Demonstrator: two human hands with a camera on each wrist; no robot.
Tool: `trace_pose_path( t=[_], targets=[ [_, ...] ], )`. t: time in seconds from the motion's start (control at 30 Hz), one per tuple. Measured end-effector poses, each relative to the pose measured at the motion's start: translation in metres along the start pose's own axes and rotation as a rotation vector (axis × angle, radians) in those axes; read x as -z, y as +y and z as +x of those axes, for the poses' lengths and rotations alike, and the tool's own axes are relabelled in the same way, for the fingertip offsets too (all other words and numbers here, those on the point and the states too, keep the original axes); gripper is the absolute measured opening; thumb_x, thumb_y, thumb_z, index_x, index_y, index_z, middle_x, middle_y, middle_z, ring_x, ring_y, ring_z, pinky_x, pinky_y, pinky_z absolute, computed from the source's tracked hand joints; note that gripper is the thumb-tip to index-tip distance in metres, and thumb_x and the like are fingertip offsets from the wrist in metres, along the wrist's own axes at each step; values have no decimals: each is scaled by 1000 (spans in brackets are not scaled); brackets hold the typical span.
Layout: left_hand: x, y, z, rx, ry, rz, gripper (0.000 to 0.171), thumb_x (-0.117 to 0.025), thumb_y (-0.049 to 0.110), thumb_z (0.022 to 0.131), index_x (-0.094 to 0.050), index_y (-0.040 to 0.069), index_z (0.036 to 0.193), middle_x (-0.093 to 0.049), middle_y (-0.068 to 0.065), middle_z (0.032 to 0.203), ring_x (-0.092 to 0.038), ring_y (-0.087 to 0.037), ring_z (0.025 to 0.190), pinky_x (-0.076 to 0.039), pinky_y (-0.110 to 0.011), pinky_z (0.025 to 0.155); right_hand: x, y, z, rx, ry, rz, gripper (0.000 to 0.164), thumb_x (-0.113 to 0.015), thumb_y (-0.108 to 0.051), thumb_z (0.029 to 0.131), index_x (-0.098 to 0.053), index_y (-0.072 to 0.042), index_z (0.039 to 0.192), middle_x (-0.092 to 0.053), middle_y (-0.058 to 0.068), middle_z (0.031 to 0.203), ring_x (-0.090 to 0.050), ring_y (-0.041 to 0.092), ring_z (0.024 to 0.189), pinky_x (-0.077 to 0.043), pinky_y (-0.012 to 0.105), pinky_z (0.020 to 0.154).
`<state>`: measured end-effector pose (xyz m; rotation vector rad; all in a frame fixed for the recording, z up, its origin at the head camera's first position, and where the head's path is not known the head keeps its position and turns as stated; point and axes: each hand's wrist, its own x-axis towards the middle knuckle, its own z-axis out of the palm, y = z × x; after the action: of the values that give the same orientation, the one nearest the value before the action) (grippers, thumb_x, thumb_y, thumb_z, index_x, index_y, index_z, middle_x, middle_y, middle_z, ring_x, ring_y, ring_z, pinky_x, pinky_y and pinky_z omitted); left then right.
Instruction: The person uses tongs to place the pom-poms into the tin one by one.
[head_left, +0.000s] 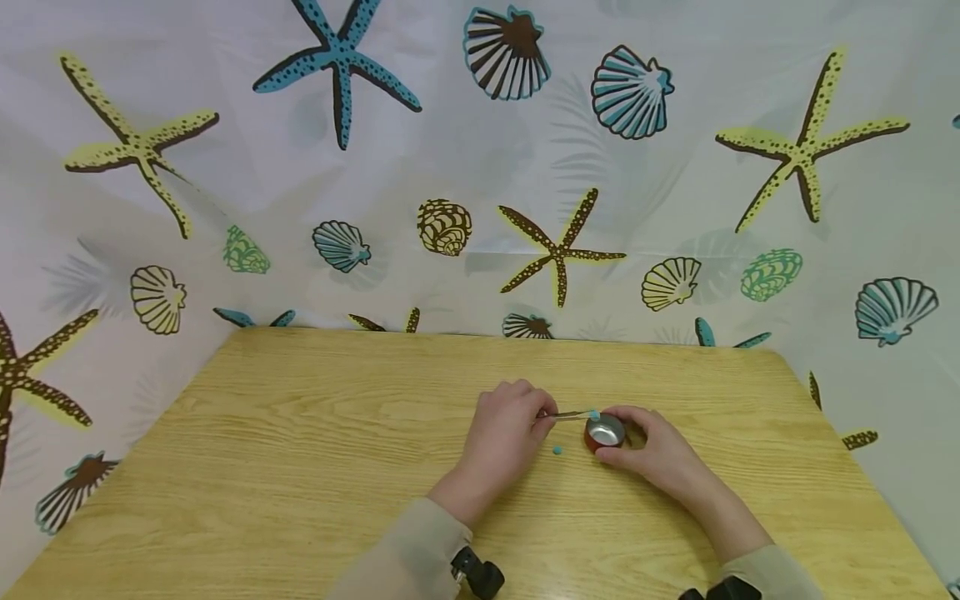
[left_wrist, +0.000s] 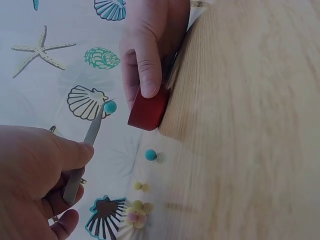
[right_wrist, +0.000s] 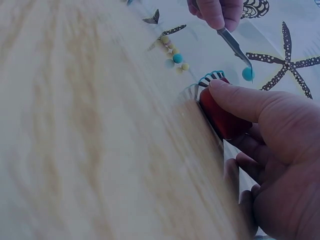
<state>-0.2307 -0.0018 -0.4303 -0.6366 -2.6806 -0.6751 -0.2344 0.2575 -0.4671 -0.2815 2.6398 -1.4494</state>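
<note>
My left hand (head_left: 504,423) pinches a pair of tweezers (left_wrist: 89,137) between thumb and fingers. At the tweezers' tip is a small teal ball (left_wrist: 110,107), just over the left rim of a small red cup (left_wrist: 150,111) in the head view. The cup is silver inside and stands upright on the table. My right hand (head_left: 667,454) holds the cup from the right side, thumb in front and fingers behind. A second teal ball (head_left: 557,450) lies on the table between my hands, left of the cup.
Several more small balls lie beyond the second teal one in the left wrist view, among them a yellow ball (left_wrist: 138,186) and a pink ball (left_wrist: 132,217). The wooden table (head_left: 300,450) meets a cloth (head_left: 420,150) printed with shells and starfish.
</note>
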Motion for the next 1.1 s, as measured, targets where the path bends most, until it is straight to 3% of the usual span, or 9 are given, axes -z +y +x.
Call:
trace_pose_path(
  t=[0.37, 1.1],
  targets=[
    [-8, 2, -2, -19, -1, 50, 4, -84, 20, 101, -80, 21, 103, -69, 6, 99, -64, -19, 94, -52, -47, 90, 1, 1, 3, -20, -17, 21, 66, -92, -37, 94, -65, -12, 149, -61, 13, 151, -45, 38, 151, -30, 64, 125],
    [-10, 3, -2, -18, -13, 101, 4, -85, 24, 101, -82, 21, 101, -68, 7, 93, -63, -18, 89, -51, -46, 90, 1, 0, 1, 12, -7, 7, 66, -93, -36, 93, -67, -11, 148, -65, 12, 148, -49, 37, 147, -32, 64, 123]
  ],
)
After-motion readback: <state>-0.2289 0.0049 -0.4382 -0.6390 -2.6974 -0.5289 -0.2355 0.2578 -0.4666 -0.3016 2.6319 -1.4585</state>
